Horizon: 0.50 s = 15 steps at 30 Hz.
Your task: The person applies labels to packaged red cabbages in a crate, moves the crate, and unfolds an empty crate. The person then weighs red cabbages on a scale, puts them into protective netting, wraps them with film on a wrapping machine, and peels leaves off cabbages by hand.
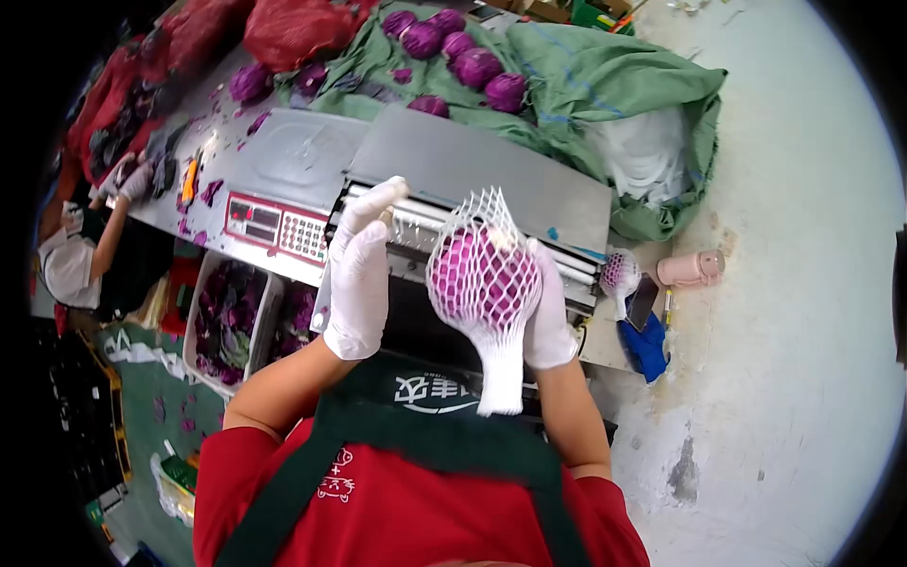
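A red cabbage sits inside a white foam net sleeve, whose loose tail hangs toward my apron. My right hand, in a white glove, grips the netted cabbage along its right side; some of its fingers are hidden behind it. On the other side, my gloved left hand is raised with its fingers stretched up, apart from the cabbage and holding nothing. Both hands are over the front of a metal machine with rollers. Left of my left hand is a scale's keypad panel with a red frame.
Several bare cabbages lie on green sacking. Another netted cabbage is at right, near a pink bottle and blue cloth. A bin holds purple leaves. A co-worker is at far left.
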Available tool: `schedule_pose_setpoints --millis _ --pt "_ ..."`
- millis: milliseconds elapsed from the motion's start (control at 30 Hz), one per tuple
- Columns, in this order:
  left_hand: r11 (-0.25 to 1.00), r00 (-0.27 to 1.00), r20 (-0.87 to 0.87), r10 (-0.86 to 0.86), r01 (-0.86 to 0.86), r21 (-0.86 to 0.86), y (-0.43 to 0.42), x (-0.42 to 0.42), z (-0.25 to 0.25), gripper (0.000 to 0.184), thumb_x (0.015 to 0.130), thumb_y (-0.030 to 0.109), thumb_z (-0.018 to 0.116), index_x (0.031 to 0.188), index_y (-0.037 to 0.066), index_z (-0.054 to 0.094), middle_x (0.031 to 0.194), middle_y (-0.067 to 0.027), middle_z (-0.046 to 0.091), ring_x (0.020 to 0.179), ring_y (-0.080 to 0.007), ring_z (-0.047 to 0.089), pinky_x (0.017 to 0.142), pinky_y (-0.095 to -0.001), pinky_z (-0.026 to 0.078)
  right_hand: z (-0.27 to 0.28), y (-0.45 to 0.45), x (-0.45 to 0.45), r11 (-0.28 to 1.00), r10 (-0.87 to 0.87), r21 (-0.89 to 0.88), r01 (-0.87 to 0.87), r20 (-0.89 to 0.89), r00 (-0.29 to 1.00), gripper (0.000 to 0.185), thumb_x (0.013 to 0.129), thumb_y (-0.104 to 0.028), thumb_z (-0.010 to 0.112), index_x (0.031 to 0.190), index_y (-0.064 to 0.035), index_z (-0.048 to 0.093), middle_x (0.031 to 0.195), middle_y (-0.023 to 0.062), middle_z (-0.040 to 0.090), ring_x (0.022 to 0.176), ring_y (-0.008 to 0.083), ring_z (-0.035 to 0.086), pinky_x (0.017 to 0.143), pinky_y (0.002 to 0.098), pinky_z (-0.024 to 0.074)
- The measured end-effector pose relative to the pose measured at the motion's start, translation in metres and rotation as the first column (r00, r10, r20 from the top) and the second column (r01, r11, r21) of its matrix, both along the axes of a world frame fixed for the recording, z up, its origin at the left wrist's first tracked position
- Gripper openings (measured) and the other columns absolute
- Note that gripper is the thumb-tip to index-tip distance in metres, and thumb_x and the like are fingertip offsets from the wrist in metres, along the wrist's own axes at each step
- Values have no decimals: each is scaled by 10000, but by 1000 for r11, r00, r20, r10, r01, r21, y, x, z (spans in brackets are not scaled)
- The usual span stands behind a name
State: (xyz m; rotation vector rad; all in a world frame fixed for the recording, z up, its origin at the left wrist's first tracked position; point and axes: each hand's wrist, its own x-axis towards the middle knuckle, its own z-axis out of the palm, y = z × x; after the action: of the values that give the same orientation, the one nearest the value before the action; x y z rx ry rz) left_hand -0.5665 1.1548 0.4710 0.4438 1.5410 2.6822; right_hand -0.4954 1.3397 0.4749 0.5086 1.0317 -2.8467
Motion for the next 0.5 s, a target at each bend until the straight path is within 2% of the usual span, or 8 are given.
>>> schedule_pose_setpoints --millis 33,100,167,233,267,300,400,500 --pt "995 993 -76 -92 90 -33 8 -10 -5 381 926 257 503 1189 -4 592 1308 -137 516 1286 -221 415 1088 -362 298 6 11 -9 1000 5 -31 -4 27 1000 464 988 -347 345 1277 -24 512 1182 112 623 1060 220 606 972 378 463" --pt "859 958 -142 -251 153 -488 42 -20 19 356 961 215 473 1221 -6 574 1300 -140 520 1268 -215 433 1091 -337 289 9 27 -33 999 24 23 -23 -59 998 448 984 -357 365 1221 -26 551 1134 103 644 1022 208 618 945 378 475" --pt "953 963 137 -232 253 -169 77 -39 14 323 975 200 523 1217 -6 579 1172 -75 601 1084 -130 552 971 -264 414 -2 38 -62 1000 -8 25 11 -102 995 411 987 -332 372 1205 -36 556 1088 92 657 995 205 627 931 371 481" --pt "935 914 226 -337 352 -29 95 -78 2 311 975 199 532 1206 -2 585 1101 -38 629 988 -85 575 879 -227 462 -16 53 -92 984 -110 128 125 -121 987 396 985 -281 393 1279 -39 503 1160 90 621 1019 194 613 932 349 481" --pt "944 920 232 -317 329 -15 105 -89 -11 303 974 192 532 1202 1 587 1088 -39 633 971 -84 580 865 -223 467 -26 57 -109 934 -218 227 277 -254 942 409 977 -196 412 1356 -45 435 1252 91 563 1075 179 580 943 323 471" --pt "953 925 239 -295 303 2 116 -100 -21 295 972 185 533 1198 3 590 1075 -40 637 955 -84 586 850 -220 473 -23 61 -116 925 -230 254 282 -219 948 431 965 -130 428 1387 -42 408 1304 91 525 1119 160 544 972 299 436" --pt "967 928 286 -238 253 -14 139 -123 -51 309 965 199 550 1195 -1 592 1087 -58 637 967 -94 587 855 -226 475 -47 76 -145 684 -279 570 456 -373 885 365 959 -122 465 1309 -27 496 1256 62 551 1088 124 523 983 254 389" --pt "955 925 310 -220 269 -126 149 -131 -63 373 951 247 578 1226 -6 577 1131 -62 624 1036 -122 572 925 -248 447 -76 99 -155 804 -253 503 318 -194 948 257 972 -171 468 1070 9 623 1029 66 647 930 123 578 883 254 451"
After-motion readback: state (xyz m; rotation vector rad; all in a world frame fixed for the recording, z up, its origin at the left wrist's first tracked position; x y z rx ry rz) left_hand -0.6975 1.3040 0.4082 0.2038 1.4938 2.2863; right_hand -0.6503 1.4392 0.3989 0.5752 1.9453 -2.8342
